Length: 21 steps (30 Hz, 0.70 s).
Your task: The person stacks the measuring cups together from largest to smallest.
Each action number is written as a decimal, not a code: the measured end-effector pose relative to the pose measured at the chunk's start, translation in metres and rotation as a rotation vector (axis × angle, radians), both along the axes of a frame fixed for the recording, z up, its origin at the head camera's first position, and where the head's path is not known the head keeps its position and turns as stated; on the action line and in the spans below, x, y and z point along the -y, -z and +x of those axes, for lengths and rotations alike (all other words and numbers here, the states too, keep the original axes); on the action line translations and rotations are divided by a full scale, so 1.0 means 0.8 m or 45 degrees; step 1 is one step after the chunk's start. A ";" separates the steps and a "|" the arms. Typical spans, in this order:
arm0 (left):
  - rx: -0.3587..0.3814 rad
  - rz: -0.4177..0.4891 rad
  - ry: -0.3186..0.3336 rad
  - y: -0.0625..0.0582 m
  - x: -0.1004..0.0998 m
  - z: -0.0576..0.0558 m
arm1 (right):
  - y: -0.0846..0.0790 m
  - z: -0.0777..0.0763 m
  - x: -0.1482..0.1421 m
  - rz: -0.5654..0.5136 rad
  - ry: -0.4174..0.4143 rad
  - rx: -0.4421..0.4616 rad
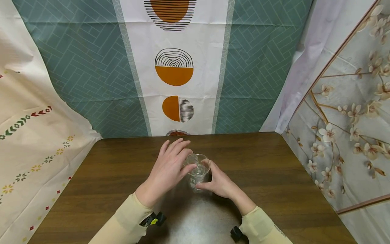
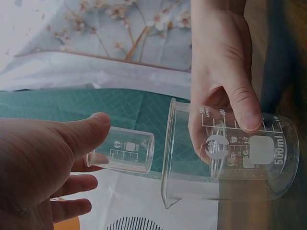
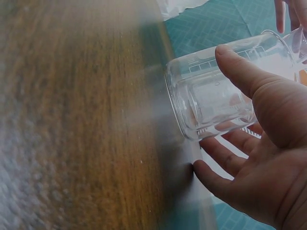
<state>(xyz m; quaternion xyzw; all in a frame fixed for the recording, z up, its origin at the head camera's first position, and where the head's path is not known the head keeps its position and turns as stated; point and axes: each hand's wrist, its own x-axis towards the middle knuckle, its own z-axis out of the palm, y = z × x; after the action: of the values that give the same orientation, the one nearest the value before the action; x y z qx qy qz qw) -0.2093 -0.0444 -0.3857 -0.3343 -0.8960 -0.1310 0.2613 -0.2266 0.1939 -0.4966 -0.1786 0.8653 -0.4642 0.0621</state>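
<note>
In the head view, my left hand [image 1: 167, 171] pinches a small clear glass beaker [image 2: 128, 149] between thumb and fingers, holding it over the mouth of a larger beaker. The larger one is a 500 ml glass beaker [image 2: 282, 165] with white markings, upright on the table. My right hand [image 1: 221, 181] grips that large beaker from the right, thumb on the near side and fingers round the far side. A middle-sized beaker [image 3: 216, 98] stands inside the large one. In the left wrist view, the small beaker's base faces the large rim, with a short gap between them.
The brown wooden table [image 1: 122, 162] carries the beakers near its middle. A green and white patterned cloth [image 1: 256, 67] hangs along the far edge. A cream cloth [image 1: 36, 145] hangs at the left, a floral one [image 1: 350, 135] at the right.
</note>
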 end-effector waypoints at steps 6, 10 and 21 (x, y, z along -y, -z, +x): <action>0.008 -0.005 -0.007 0.002 -0.002 -0.005 | 0.000 0.000 0.000 0.016 0.008 -0.002; 0.009 -0.004 -0.003 0.005 -0.003 -0.008 | 0.001 -0.001 0.000 0.018 0.008 0.001; 0.037 0.002 0.000 0.012 -0.008 -0.013 | 0.001 0.000 -0.001 0.017 0.003 0.000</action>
<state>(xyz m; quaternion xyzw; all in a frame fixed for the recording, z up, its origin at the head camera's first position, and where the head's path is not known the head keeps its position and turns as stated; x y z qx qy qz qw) -0.2200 -0.0384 -0.3950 -0.3322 -0.8996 -0.1365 0.2486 -0.2262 0.1946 -0.4974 -0.1770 0.8686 -0.4586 0.0628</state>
